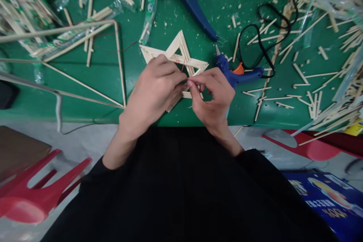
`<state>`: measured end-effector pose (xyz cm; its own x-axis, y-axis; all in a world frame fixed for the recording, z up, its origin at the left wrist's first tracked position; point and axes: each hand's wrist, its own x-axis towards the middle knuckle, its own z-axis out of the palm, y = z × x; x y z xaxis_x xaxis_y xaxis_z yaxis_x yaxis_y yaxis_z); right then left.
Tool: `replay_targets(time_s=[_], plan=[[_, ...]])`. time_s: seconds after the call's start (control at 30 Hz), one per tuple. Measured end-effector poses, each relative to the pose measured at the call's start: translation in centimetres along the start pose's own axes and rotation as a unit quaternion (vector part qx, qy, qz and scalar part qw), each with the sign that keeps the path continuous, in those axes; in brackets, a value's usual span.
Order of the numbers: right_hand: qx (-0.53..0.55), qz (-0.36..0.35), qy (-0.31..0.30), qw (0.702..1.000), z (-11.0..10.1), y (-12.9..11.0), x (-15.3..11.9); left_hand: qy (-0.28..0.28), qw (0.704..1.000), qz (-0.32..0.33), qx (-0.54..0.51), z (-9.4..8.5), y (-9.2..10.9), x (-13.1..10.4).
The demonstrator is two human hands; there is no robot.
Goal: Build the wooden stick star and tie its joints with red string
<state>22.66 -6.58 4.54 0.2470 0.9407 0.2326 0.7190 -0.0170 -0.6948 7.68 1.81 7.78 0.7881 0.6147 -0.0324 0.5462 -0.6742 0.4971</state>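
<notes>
A star-shaped frame of pale wooden sticks (181, 47) lies on the green table, partly covered by both hands. Over its left side is my left hand (157, 89), fingers bent and closed, their tips at the star's middle. My right hand (212, 92) pinches at the same spot, thumb against forefinger, touching the left fingertips. A thin red thread runs over the star to the fingertips; what exactly each hand grips there is too small to make out. Right of the star lies a blue glue gun (234, 73) with an orange trigger.
Blue long-nosed tool (193, 3) lies beyond the star. Stick frames (120, 64) and wrapped chopsticks (28, 15) occupy the left. A black cable (262, 47) and loose sticks (320, 106) are on the right. Red chairs (31, 196) stand below the green table's edge (93, 115).
</notes>
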Motion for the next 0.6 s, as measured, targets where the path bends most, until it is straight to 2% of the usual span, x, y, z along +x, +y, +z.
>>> replay_targets(time_s=[0.17,0.33,0.43,0.6], plan=[[0.055,-0.045,0.056,0.996,0.28,0.10,-0.03,0.000,1.000,-0.010,0.004,0.32,0.07,0.26],[0.033,-0.002,0.027,0.999,0.34,-0.10,-0.16,0.000,0.999,0.004,0.033,0.54,-0.07,0.52],[0.056,-0.014,0.040,0.998,0.26,-0.22,-0.14,-0.001,0.999,0.011,0.041,0.45,-0.18,0.68],[0.048,-0.031,0.049,0.997,0.30,0.40,-0.01,-0.034,0.999,0.008,0.031,0.15,-0.23,0.68]])
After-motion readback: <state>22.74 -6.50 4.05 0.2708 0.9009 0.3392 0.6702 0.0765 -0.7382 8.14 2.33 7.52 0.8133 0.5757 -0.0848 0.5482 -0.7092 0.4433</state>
